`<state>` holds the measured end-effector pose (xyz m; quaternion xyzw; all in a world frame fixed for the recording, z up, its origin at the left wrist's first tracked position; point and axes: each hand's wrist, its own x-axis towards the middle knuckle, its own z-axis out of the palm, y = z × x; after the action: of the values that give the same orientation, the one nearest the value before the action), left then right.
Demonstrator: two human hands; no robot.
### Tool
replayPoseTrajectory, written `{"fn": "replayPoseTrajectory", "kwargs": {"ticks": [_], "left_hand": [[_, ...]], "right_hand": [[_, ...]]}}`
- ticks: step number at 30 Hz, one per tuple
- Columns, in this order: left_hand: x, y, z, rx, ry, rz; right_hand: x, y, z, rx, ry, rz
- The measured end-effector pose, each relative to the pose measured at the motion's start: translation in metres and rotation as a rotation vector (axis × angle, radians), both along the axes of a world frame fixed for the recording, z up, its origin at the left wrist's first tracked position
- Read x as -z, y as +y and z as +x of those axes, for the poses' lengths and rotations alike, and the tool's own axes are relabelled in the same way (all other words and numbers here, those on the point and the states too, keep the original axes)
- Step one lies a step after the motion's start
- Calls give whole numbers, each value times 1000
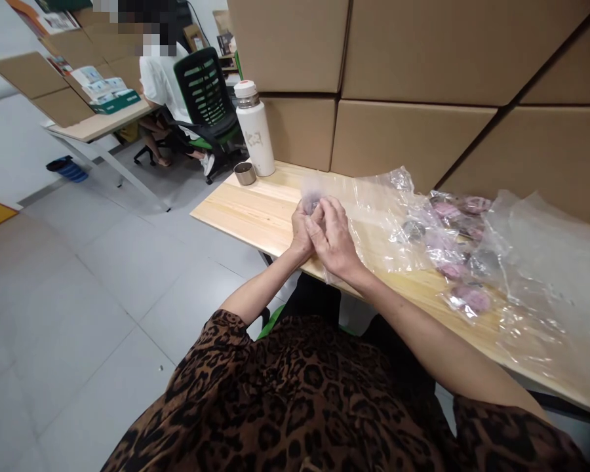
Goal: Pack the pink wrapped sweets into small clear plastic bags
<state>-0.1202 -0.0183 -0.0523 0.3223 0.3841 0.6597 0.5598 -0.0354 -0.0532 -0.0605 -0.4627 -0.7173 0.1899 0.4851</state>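
Note:
Above the near edge of the wooden table, my hands are together around a small dark greyish-purple item in clear plastic [313,198], mostly hidden by the fingers. My left hand [301,231] is closed about it from the left. My right hand [335,237] comes over from the right, its fingers bent onto the same item. Just right of them, a clear plastic bag [381,213] lies spread on the table. Farther right are several small clear packets with pinkish contents, one packet [472,298] lying apart near the front.
A white bottle [256,134] and a metal cup [244,173] stand at the back left of the wooden table [226,206]. Cardboard boxes [413,137] form a wall behind. Large plastic bags [555,255] cover the right side. A person [164,78] sits at another table.

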Motion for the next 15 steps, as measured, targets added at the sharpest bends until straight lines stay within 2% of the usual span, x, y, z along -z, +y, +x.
{"fn": "replayPoseTrajectory", "kwargs": {"ticks": [4,7,9,11,15], "left_hand": [[6,-6,0,68,84,67],[4,-15,0,264,56,90],[-5,-21,-2,420,4,75],[-17,-27,-4,509,-83,29],[-40,-37,4,507,-274,-59]], "right_hand": [[11,4,3,68,101,-107],[2,2,17,46,203,-187],[-7,-1,27,-1,260,-227],[-16,-4,35,-49,290,-245],[-31,-5,46,-61,233,-244]]}}
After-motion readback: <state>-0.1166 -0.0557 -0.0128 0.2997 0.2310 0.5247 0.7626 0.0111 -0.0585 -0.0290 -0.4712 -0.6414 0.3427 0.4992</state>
